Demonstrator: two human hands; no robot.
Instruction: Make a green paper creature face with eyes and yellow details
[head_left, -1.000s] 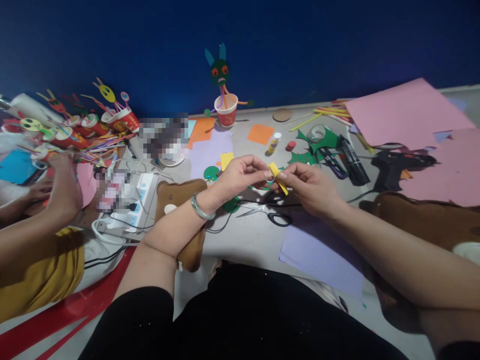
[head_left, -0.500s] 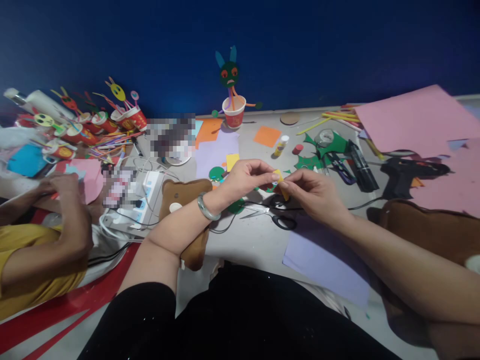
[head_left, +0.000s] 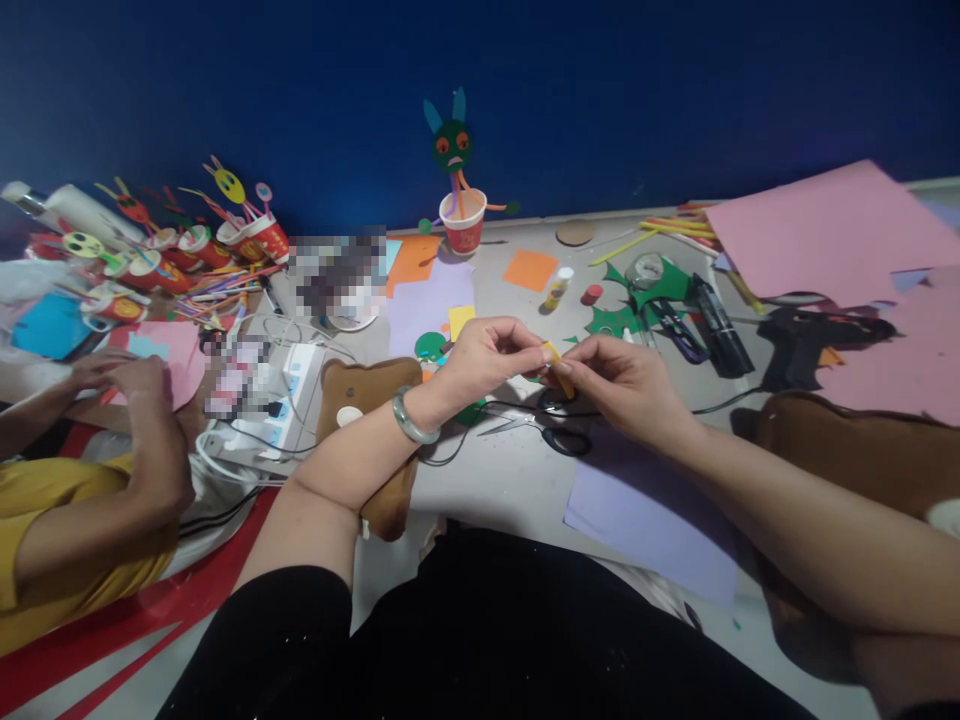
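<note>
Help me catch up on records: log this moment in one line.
left hand: pinching yellow strip | right hand: pinching same strip | scissors: lying on table

Legible txt: none. Single red paper cup [head_left: 465, 238], center back of counter [head_left: 480, 492]: pale print on side, too sm. to read. Red cups [head_left: 268, 240] at far L: yellow marks, also illeg. Glue stick [head_left: 556, 292]: label blurry, brand unreadable. Pixelated patch [head_left: 236, 380] beside power strip [head_left: 297, 392]: any txt masked.
</note>
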